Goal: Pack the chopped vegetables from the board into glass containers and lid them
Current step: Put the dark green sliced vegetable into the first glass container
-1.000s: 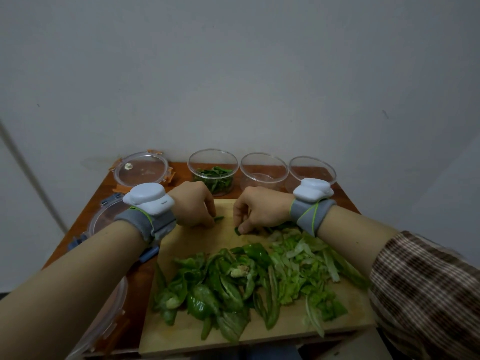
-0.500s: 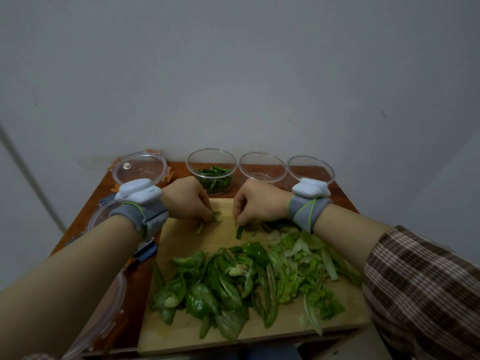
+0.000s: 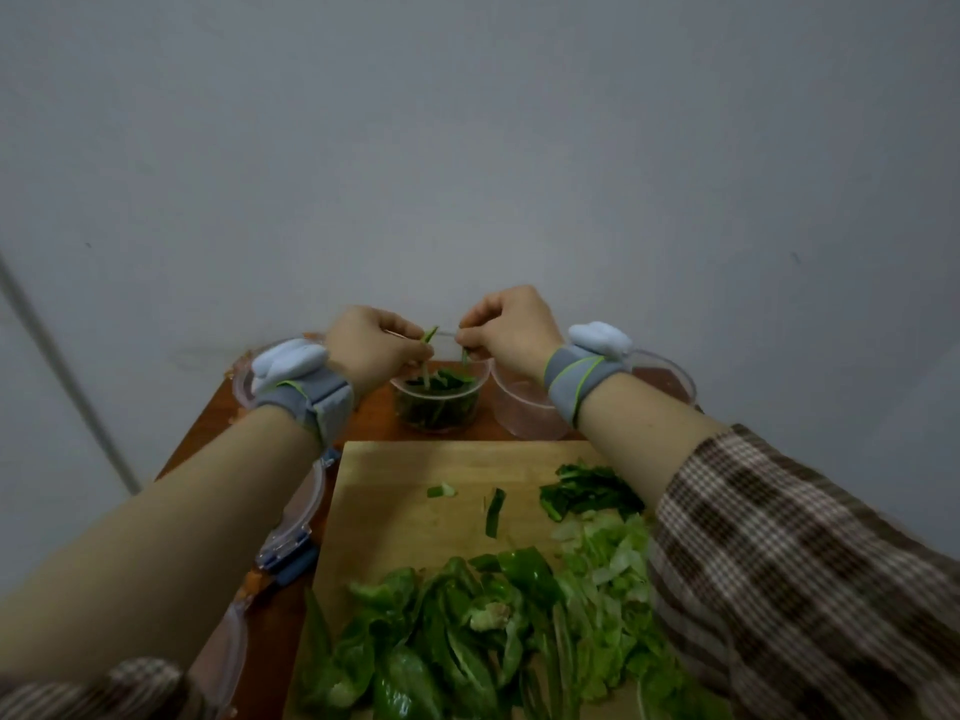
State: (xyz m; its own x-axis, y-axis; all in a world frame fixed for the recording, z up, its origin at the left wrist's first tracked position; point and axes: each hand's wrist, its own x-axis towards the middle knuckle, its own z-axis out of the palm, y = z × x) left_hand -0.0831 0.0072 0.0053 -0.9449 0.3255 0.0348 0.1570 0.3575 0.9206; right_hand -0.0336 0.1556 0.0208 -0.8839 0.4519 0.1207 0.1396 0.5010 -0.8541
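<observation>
A wooden cutting board (image 3: 395, 532) carries green pepper pieces (image 3: 447, 631) near its front and pale chopped cabbage (image 3: 608, 563) at the right. A small dark green pile (image 3: 587, 493) lies farther back. Behind the board stands a round glass container (image 3: 439, 402) partly filled with dark green strips. My left hand (image 3: 371, 348) and my right hand (image 3: 511, 327) hover over it, each pinching green strips that dangle into the container.
Two more glass containers, one (image 3: 524, 413) behind my right wrist and one (image 3: 670, 374) farther right, stand on the brown table (image 3: 208, 439). Clear lids with clips lie at the left: one at the back (image 3: 244, 379), one beside the board (image 3: 298, 522). A grey wall rises behind.
Both hands have lifted off the board with pinched green strips and moved back over the filled container. The camera has tilted, so the board sits lower in view.
</observation>
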